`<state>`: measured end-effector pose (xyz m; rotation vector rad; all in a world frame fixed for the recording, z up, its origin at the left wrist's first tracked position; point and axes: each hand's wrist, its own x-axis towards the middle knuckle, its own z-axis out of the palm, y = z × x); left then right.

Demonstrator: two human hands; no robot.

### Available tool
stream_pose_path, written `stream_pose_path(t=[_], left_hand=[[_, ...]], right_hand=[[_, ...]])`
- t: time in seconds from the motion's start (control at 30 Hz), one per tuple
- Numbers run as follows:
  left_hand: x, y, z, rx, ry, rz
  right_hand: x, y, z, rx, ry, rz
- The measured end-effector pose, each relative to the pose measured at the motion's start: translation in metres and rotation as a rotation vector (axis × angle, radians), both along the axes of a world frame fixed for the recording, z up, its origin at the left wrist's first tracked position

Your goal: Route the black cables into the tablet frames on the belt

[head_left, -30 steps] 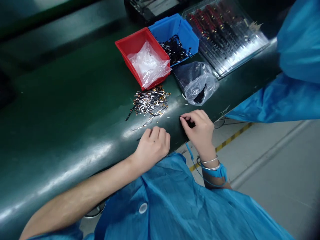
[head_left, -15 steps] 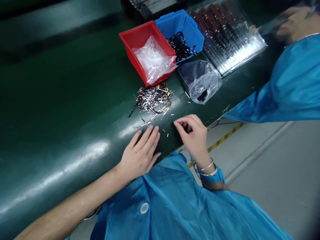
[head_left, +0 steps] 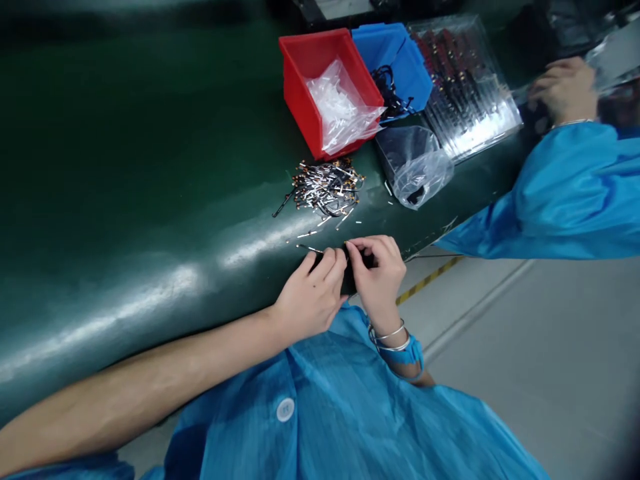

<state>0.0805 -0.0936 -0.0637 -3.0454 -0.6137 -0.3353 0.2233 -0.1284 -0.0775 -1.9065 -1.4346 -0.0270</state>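
Observation:
My left hand [head_left: 314, 293] rests palm down near the table's front edge, its fingers bent and close together. A thin dark cable with a silvery sleeve [head_left: 309, 249] runs under its fingertips, the rest hidden. Touching those fingers from the right, my right hand [head_left: 379, 273] is closed in a pinch of thumb and forefinger. A tiny gold-coloured speck shows at the pinch, too small to name. Beyond both hands lies a pile of short black cables [head_left: 327, 187] with white or silvery sleeves and gold-coloured ends. A few loose pieces lie in front of it.
Behind the pile stand a red bin [head_left: 306, 110] holding a plastic bag of small white pieces [head_left: 340, 110] and a blue bin [head_left: 420, 77] with black cables. To their right are a clear bag [head_left: 423, 177] and a clear tray [head_left: 483, 137]. A co-worker's hand [head_left: 567, 90] is at far right.
My left hand has moved right beside my right hand, its spread fingers now bent together. My right hand stays pinched. The view has shifted; the co-worker's hand has also moved.

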Motion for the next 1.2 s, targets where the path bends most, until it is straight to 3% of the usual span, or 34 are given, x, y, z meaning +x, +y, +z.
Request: stream_pose_path(t=[0.43,0.63,0.77,0.9,1.0,1.07,1.2], left_hand=[[0.001,0.000,0.000,-0.006,0.024,-0.017],[0.001,0.000,-0.001,-0.006,0.033,-0.018],[-0.001,0.000,-0.003,-0.016,0.034,-0.015],[-0.002,0.000,-0.004,0.006,-0.018,-0.003],[-0.002,0.001,-0.004,0.041,-0.066,0.013],[-0.002,0.001,-0.004,0.056,-0.078,0.016],[-0.001,0.001,-0.004,0.058,-0.084,0.017]], right_hand=[[0.011,-0.010,-0.001,0.032,-0.289,0.162],[0.000,-0.020,0.008,-0.174,-0.519,0.140],[0.009,-0.019,0.012,-0.157,-0.418,0.170],[0.045,-0.009,0.010,-0.024,-0.267,-0.060],[0.078,0.010,0.013,-0.036,-0.263,-0.242],[0.093,0.027,0.019,-0.127,-0.298,-0.310],[0.101,0.058,0.035,-0.431,-0.399,-0.313]])
